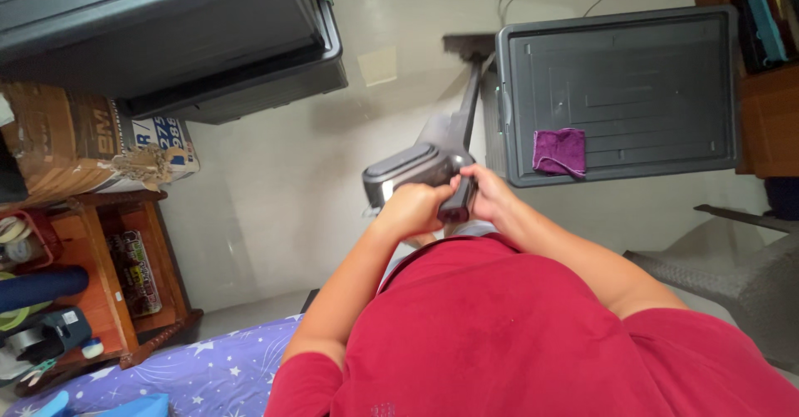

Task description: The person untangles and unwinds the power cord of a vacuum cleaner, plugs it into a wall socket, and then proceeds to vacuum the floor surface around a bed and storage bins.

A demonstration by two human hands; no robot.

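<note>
You stand over a pale floor [275,217] holding a grey stick vacuum cleaner [416,167] in front of your body, its tube running away from you to the floor head [468,47], which sits on the floor just beside the near corner of a grey plastic storage bin [620,92]. Your left hand [412,209] is clenched around the motor body at its near end, knuckles up. Your right hand [491,194] is wrapped on the dark handle [458,205], with its fingers [470,174] curled over the top; both hands grasp the same unit and touch each other at the handle. Judged from this view, the machine is gripped and aimed, with the head down, so the work appears under way or ready; the visible floor gives no sign of how much is covered. A purple cloth [559,151] lies on the bin lid, well clear of both hands. A wooden shelf [108,284] stands to your left.
</note>
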